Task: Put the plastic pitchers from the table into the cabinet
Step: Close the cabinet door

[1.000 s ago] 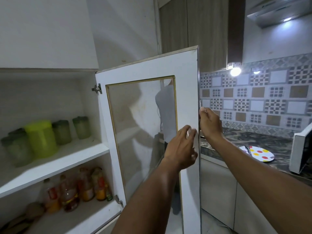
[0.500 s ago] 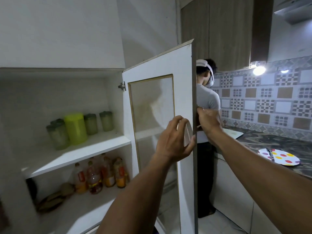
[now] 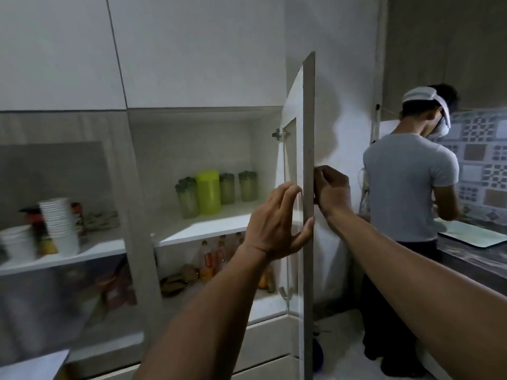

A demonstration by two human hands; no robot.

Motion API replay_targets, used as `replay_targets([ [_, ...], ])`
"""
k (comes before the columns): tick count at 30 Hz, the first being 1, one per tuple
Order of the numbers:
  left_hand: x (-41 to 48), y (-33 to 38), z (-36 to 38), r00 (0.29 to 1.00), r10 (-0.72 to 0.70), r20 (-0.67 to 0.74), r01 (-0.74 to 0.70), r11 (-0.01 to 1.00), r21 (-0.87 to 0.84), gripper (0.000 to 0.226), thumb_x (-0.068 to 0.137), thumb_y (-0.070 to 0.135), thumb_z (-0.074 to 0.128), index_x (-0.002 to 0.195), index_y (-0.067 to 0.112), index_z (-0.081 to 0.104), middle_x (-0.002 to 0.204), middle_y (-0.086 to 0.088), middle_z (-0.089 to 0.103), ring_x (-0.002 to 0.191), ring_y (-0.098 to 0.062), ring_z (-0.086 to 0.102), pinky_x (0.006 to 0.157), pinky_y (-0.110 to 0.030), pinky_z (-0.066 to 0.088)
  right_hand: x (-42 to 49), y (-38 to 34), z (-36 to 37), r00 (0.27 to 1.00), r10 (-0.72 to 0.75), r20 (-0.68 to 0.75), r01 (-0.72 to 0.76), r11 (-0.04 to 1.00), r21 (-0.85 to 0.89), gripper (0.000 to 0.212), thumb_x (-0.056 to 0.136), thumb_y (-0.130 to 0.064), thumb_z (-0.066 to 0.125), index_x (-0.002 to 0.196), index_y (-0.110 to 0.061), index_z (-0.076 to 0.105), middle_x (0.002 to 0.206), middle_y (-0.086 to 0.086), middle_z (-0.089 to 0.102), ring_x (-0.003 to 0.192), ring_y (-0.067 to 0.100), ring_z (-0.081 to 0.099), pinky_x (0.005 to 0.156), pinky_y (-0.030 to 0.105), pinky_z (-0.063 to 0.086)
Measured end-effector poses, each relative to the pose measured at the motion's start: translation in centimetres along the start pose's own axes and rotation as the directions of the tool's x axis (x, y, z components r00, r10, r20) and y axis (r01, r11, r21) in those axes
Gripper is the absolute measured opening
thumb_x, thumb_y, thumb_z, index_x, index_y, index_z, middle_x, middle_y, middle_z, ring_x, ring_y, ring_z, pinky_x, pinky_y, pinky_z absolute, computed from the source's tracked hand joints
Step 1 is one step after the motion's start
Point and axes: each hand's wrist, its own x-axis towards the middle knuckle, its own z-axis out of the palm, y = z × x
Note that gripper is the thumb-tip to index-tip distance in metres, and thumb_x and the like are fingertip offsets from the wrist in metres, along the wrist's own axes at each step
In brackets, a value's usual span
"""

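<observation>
The cabinet door (image 3: 307, 149) stands wide open, seen edge-on. My left hand (image 3: 274, 223) presses on its inner face with the thumb on the edge. My right hand (image 3: 330, 189) grips the same edge from the outer side. Inside, on the upper shelf (image 3: 208, 226), a bright yellow-green plastic pitcher (image 3: 208, 192) stands among several pale green pitchers with dark lids (image 3: 188, 198), (image 3: 247, 185). Neither hand carries a pitcher.
Bottles of oil and sauce (image 3: 210, 260) stand on the lower shelf. The left section, behind a glass door, holds stacked white cups (image 3: 60, 223). Another person (image 3: 408, 187) stands at the dark counter (image 3: 477, 256) to the right, close to the open door.
The door has swung further open, from angled to edge-on. Both hands stayed on its edge. My view has turned left, revealing the left cabinet section and the person fully.
</observation>
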Motion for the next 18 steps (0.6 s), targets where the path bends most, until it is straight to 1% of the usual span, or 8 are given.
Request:
replay_targets([
  [2,-0.9,-1.7,-1.7,1.0,-0.013,0.004,0.012,0.999,0.039,0.054,0.089,0.038,0.059,0.128,0.005,0.042,0.118,-0.022,0.059,0.101,-0.031,0.059,0.083,-0.04,0.056,-0.3,0.3,2.8,0.998,-0.058,-0.029,0.057,0.998,-0.039,0.034,0.097,-0.041,0.056,0.082,-0.015,0.071,0.074,0.003,0.074,0.067,0.016,0.073,0.062,0.042,0.062],
  [3,-1.4,-2.5,-2.5,1.0,-0.024,0.004,0.023,0.998,0.055,0.055,0.089,0.037,0.06,0.128,0.001,0.044,0.118,-0.022,0.059,0.103,-0.033,0.06,0.086,-0.041,0.055,-0.4,0.5,4.1,0.995,-0.088,-0.037,0.086,0.995,-0.052,0.036,0.097,-0.044,0.054,0.082,-0.015,0.07,0.072,0.001,0.073,0.066,0.017,0.072,0.063,0.044,0.062],
  [5,-2.3,-4.2,-3.9,0.998,-0.055,-0.004,0.055,0.994,0.092,0.057,0.088,0.035,0.061,0.125,-0.006,0.049,0.118,-0.024,0.06,0.105,-0.036,0.06,0.09,-0.041,0.053,-0.7,0.6,6.7,0.986,-0.16,-0.044,0.156,0.984,-0.086,0.037,0.097,-0.049,0.05,0.081,-0.019,0.066,0.067,-0.007,0.067,0.064,0.013,0.068,0.063,0.041,0.058],
  [7,-3.3,-5.9,-5.1,0.996,-0.087,-0.008,0.087,0.985,0.148,0.059,0.087,0.035,0.061,0.126,-0.009,0.051,0.121,-0.026,0.06,0.109,-0.038,0.06,0.093,-0.043,0.052,-1.0,0.7,9.1,0.975,-0.219,-0.041,0.213,0.97,-0.112,0.039,0.095,-0.053,0.046,0.086,-0.021,0.066,0.073,-0.007,0.067,0.067,0.016,0.067,0.064,0.043,0.057],
  [10,-5.2,-9.0,-6.5,0.989,-0.149,-0.016,0.149,0.963,0.226,0.068,0.088,0.034,0.056,0.137,-0.013,0.048,0.137,-0.029,0.054,0.127,-0.04,0.054,0.105,-0.047,0.046,-1.5,1.1,12.8,0.959,-0.284,0.026,0.285,0.953,-0.103,0.031,0.098,-0.044,0.049,0.1,-0.017,0.065,0.089,0.0,0.07,0.081,0.019,0.068,0.066,0.033,0.052],
  [13,-7.1,-12.0,-7.9,0.977,-0.206,-0.049,0.211,0.927,0.31,0.076,0.091,0.036,0.049,0.149,-0.012,0.033,0.156,-0.03,0.035,0.146,-0.039,0.036,0.118,-0.047,0.034,-1.9,1.7,16.8,0.946,-0.307,0.102,0.32,0.937,-0.141,0.035,0.096,-0.036,0.047,0.118,-0.012,0.061,0.112,0.011,0.066,0.102,0.029,0.065,0.08,0.028,0.044],
  [16,-8.8,-15.6,-9.0,0.975,-0.21,-0.074,0.223,0.896,0.383,0.075,0.093,0.032,0.047,0.151,-0.01,0.026,0.16,-0.029,0.023,0.15,-0.039,0.027,0.119,-0.051,0.031,-2.1,2.8,21.0,0.915,-0.364,0.173,0.395,0.895,-0.208,0.051,0.094,-0.036,0.044,0.138,-0.01,0.048,0.134,0.017,0.054,0.124,0.032,0.052,0.098,0.039,0.048],
  [18,-9.8,-18.4,-9.8,0.978,-0.201,-0.058,0.206,0.881,0.426,0.074,0.092,0.028,0.047,0.152,-0.007,0.021,0.162,-0.026,0.019,0.151,-0.039,0.024,0.118,-0.052,0.031,-1.9,3.9,23.9,0.888,-0.411,0.205,0.451,0.865,-0.221,0.061,0.093,-0.036,0.041,0.148,-0.009,0.039,0.146,0.017,0.048,0.135,0.032,0.044,0.11,0.047,0.042],
])
